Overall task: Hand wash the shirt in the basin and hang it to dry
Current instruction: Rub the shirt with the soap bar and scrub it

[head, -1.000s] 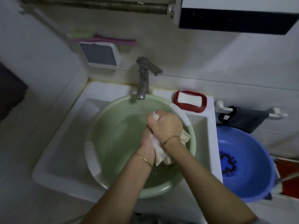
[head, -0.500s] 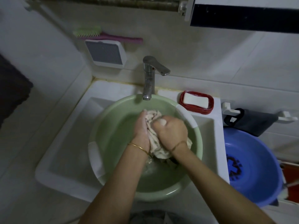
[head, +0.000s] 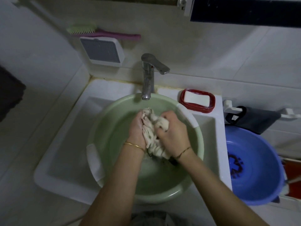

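White wall tiles back a white sink (head: 61,154) whose bowl carries a pale green basin (head: 114,121) holding water. At the basin's centre, bunched above the water, is the wet cream shirt (head: 152,137), with its lower end trailing to the surface. The left hand (head: 136,129) presses flat-fingered against the shirt's left side; the right hand (head: 172,132) is closed in a fist around the bunched fabric, so the cloth is squeezed between both hands. A chrome tap (head: 149,79) stands at the sink's far edge, its spout over the basin's far rim. On the sink's far right corner sits a red soap dish (head: 183,103) with a white soap bar (head: 196,99). Beyond the sink's right edge is a blue basin (head: 260,168). On the wall above, a pink-handled scrub brush (head: 101,32) rests on a white box (head: 101,50).
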`<action>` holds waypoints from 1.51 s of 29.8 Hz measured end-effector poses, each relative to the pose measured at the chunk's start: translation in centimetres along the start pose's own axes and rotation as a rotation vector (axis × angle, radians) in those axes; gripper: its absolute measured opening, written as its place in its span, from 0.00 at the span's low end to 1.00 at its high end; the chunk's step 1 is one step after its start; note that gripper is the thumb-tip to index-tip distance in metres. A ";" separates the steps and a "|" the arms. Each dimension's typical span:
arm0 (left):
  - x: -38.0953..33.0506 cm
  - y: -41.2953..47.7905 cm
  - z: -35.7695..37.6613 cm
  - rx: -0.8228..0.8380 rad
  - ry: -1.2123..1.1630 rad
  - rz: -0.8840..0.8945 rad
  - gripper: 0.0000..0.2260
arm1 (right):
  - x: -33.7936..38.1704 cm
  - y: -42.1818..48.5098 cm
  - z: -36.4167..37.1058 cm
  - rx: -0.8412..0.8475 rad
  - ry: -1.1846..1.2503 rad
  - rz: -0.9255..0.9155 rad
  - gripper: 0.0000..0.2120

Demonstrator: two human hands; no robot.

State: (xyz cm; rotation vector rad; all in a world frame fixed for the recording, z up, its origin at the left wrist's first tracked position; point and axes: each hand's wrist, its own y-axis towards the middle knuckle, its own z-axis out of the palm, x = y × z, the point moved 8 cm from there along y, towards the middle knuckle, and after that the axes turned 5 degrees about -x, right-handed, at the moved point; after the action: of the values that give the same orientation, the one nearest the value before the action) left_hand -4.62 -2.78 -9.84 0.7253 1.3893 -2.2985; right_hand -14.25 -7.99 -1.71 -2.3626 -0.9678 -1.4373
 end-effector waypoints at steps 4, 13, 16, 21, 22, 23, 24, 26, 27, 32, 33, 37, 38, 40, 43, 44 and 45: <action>2.2 -3.1 1.6 0.047 -0.067 0.040 0.19 | 2.4 0.4 2.2 -0.040 -0.277 -0.223 0.22; 2.1 -4.1 2.6 0.006 0.074 -0.034 0.16 | -1.1 3.8 0.5 -0.126 -0.198 0.014 0.19; 1.9 -3.5 2.6 0.019 0.044 -0.016 0.14 | -0.4 3.9 -0.1 -0.147 -0.264 -0.043 0.20; 1.9 -3.7 2.7 0.037 0.108 -0.029 0.15 | -0.3 2.9 0.7 -0.111 -0.162 -0.039 0.15; 2.6 -4.1 3.0 0.062 0.122 -0.041 0.13 | -1.6 4.0 -0.2 -0.138 -0.129 0.089 0.14; 2.8 -4.4 3.2 0.073 0.111 -0.042 0.12 | -2.3 4.4 -0.5 -0.156 -0.115 0.137 0.13; 2.4 -4.3 2.8 0.049 0.100 -0.023 0.13 | -1.8 4.0 -0.5 -0.164 -0.131 0.099 0.14; 1.3 -3.3 2.0 0.028 0.084 -0.004 0.16 | 0.9 1.5 1.0 -0.142 -0.172 -0.110 0.19; 1.0 -3.2 2.0 0.028 0.094 0.000 0.16 | 1.7 0.4 1.4 -0.144 -0.158 -0.161 0.19; 0.6 -5.9 4.0 0.231 0.325 0.132 0.16 | -4.8 3.6 -0.2 -0.171 0.272 0.378 0.18; -0.1 -6.0 3.9 0.225 0.347 0.164 0.13 | -5.7 3.9 0.7 -0.074 0.437 0.469 0.21; -3.2 -5.4 1.6 0.133 0.490 0.364 0.01 | -5.7 2.4 3.6 0.342 0.705 0.583 0.33; -3.9 -5.4 1.0 0.115 0.558 0.413 0.02 | -5.6 1.9 3.8 0.404 0.727 0.587 0.29; -5.5 -5.4 0.1 0.094 0.614 0.489 0.04 | -5.0 1.1 3.5 0.517 0.783 0.582 0.22; -7.7 -5.7 -1.5 0.090 0.648 0.517 0.05 | -5.1 1.5 2.2 0.477 0.882 0.585 0.14; -7.7 -5.7 -1.7 0.126 0.665 0.489 0.05 | -5.0 1.9 1.7 0.433 0.910 0.581 0.13; -7.6 -5.7 -1.8 0.170 0.685 0.453 0.06 | -5.0 2.4 1.3 0.383 0.931 0.574 0.13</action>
State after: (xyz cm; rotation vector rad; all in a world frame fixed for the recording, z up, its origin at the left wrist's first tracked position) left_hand -1.17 1.76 -1.99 1.7951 1.1005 -1.8840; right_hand -13.37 -11.32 -6.27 -1.2666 -0.2389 -1.6198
